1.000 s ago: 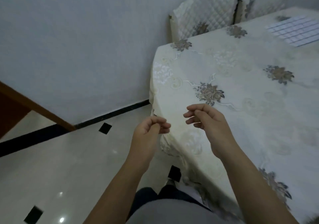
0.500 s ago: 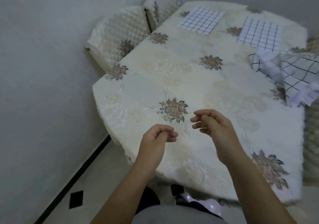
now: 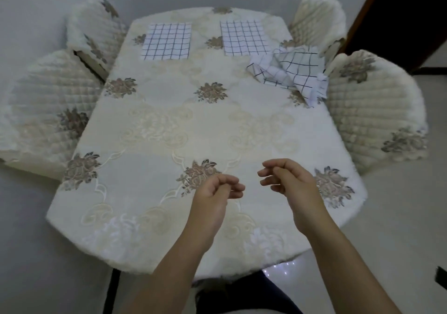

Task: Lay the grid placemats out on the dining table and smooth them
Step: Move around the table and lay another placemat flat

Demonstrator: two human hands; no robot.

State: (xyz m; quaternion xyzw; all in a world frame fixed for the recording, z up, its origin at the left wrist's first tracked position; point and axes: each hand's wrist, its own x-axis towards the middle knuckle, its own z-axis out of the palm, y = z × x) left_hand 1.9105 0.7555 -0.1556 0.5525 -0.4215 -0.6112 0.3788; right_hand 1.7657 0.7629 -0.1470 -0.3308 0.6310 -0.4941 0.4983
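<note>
Shifted since the earlier frames: the view now faces the long cream dining table with embroidered floral tablecloth (image 3: 210, 129) squarely from its near end, whereas before it showed only a corner beside the wall; both hands keep the same loose pose. Left hand (image 3: 215, 197), bare, hovers above the table's near end, fingers curled and partly closed, holding nothing. Right hand (image 3: 290, 183), bare, hovers just beside it over the same end, fingers loosely bent and apart, holding nothing. First white placemat with dark grid lines (image 3: 167, 41) lies flat at the table's far end, left side. Second white grid placemat (image 3: 244, 37) lies flat at the far end, right of the first, apart from it. Crumpled heap of white grid placemats (image 3: 290, 71) sits at the table's right edge, touching the second mat's near corner. Four cream quilted chair covers flank the table: two on the left (image 3: 48, 110), two on the right (image 3: 372, 110).
</note>
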